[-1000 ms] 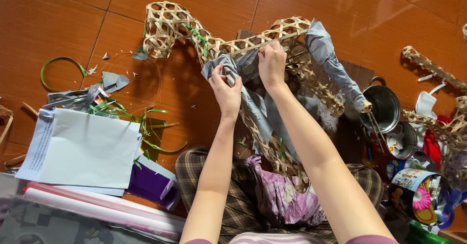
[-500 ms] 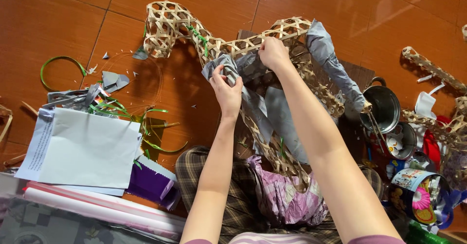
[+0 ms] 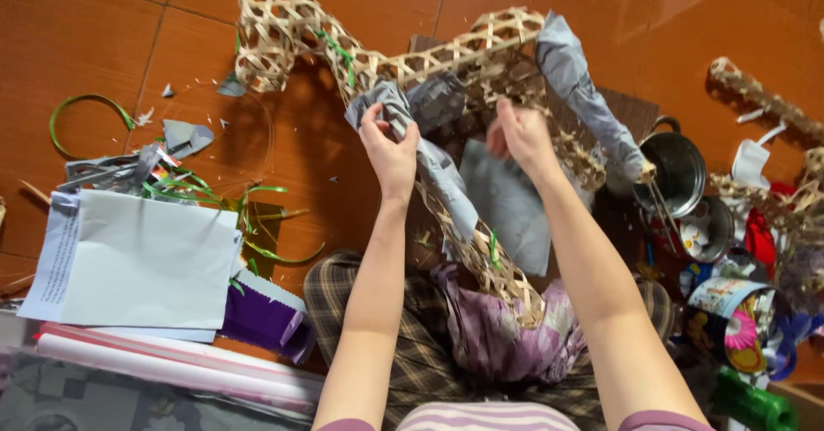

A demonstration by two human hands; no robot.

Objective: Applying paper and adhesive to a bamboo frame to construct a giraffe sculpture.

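While your forearms rise from the bottom edge of the frame, your lap sits between them under a purple patterned cloth (image 3: 498, 336). Your left hand (image 3: 390, 152), just left of centre, has its fingers pressed together around a crumpled grey sheet of paper (image 3: 403, 109), pinching it against the woven bamboo lattice frame (image 3: 446, 53). Your right hand (image 3: 519, 135), just right of centre, is blurred; its fingers look partly spread beside the lattice, and you cannot tell whether they grip anything. That lattice runs from your lap up the middle, then bends left to a looped end in the upper left of the frame. A second grey paper strip (image 3: 584, 96) drapes over its upper right part. At lower left lie a white sheet of paper (image 3: 137, 259) and a purple paper piece (image 3: 262, 315). At the right stands a small metal pot (image 3: 674, 169) on the orange tiled floor (image 3: 86, 27).
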